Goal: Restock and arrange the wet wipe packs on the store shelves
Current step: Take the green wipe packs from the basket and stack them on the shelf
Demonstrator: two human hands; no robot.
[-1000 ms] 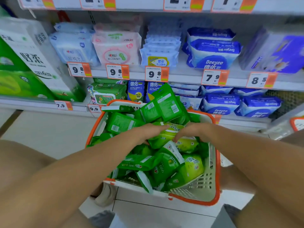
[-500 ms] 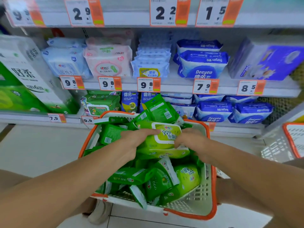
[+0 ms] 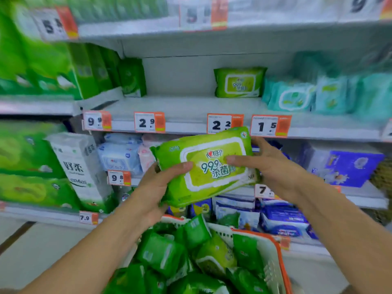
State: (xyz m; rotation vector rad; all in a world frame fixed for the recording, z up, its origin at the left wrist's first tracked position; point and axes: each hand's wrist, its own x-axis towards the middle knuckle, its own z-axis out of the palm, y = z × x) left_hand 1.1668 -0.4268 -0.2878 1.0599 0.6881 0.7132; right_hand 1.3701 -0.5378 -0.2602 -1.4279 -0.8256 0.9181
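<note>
Wipe pack (image 3: 209, 166) tilted, left grip (image 3: 156, 187), right grip (image 3: 268, 164), opposite ends.

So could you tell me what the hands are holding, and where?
One lime-green wet wipe pack: left hand grips its left end, right hand its right end.

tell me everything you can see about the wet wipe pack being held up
The wet wipe pack is a soft, glossy lime-green plastic pouch with a white-bordered label flap printed "99.9" and Chinese characters. It is held in the air, tilted, face toward the camera, in front of the shelf price tags and above the basket. The left hand and right hand grip its two ends.
</note>
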